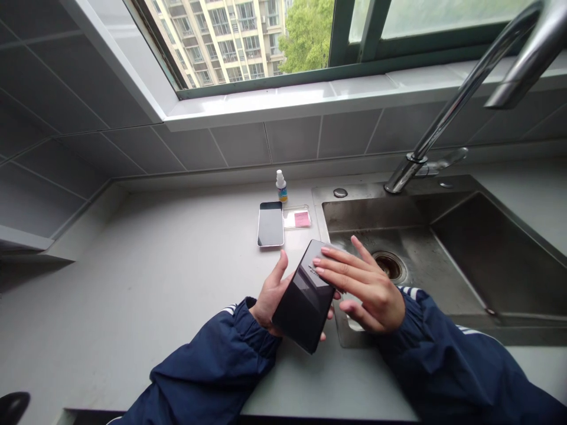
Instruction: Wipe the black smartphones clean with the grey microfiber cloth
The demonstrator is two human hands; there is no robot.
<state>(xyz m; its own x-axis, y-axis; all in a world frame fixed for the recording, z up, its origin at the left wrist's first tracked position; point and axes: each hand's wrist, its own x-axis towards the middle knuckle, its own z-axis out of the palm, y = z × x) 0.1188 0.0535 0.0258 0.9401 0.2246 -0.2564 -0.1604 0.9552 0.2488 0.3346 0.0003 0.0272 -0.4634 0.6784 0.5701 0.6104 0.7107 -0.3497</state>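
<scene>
A black phone (301,310) with a glossy face is tilted in my left hand (270,295), whose fingers wrap beneath it while the thumb stands up off its left edge. On its upper part lies a small patch of droplets (312,270). My right hand (367,286) has its fingers stretched out, and the fingertips rest on the phone's face beside those droplets. Beyond the hands, a second phone (270,224) with a dark screen lies flat on the counter. Touching or close to its right side is a clear phone case (290,218) with a pink piece (302,219) on it.
A small white spray bottle (282,188) stands upright behind the second phone. To the right, a steel sink (460,271) is set into the pale counter (146,283), with a chrome faucet (443,118) arching over it. A tiled wall and a window (248,35) border the back.
</scene>
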